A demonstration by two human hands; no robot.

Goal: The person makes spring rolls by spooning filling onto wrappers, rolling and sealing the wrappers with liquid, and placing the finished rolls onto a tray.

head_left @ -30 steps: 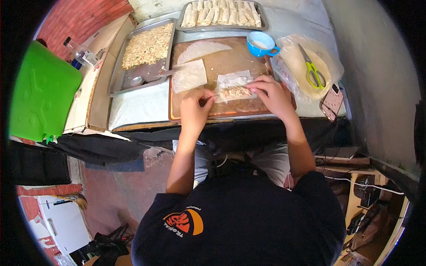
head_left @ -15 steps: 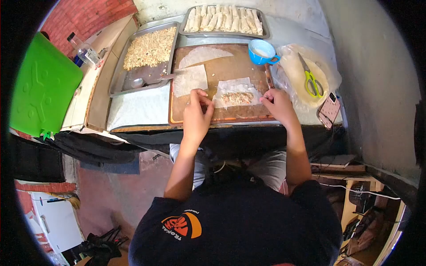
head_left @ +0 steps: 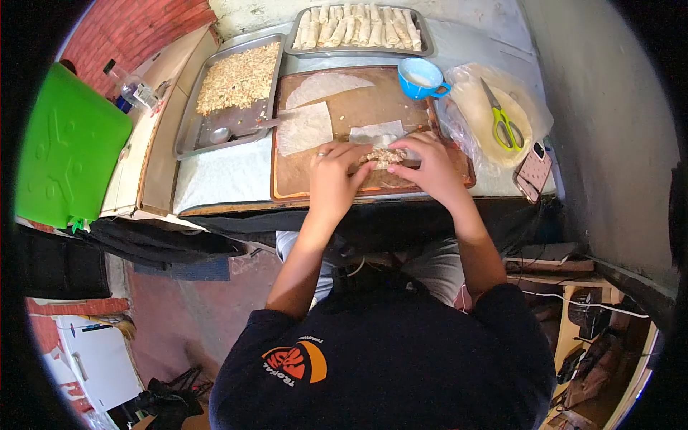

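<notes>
"Firstly, where does your filled wrapper (head_left: 383, 157) lie?"

"Between your left hand (head_left: 335, 175) and right hand (head_left: 433, 168), the fingers and thumbs of both closed on it; its long axis runs sideways, from one hand to the other."

"And the room for moving?"

"Bare board (head_left: 387, 104) extends beyond your fingertips; its near edge passes beneath your wrists. Lettering (head_left: 278, 375) on your shirt (head_left: 408, 358) reads TROKAL."

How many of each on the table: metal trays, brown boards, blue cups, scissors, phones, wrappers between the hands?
Metal trays: 2 (filling tray, roll tray)
Brown board: 1
Blue cup: 1
Scissors: 1
Phone: 1
Wrapper between left hand and right hand: 1
Total: 7
</notes>
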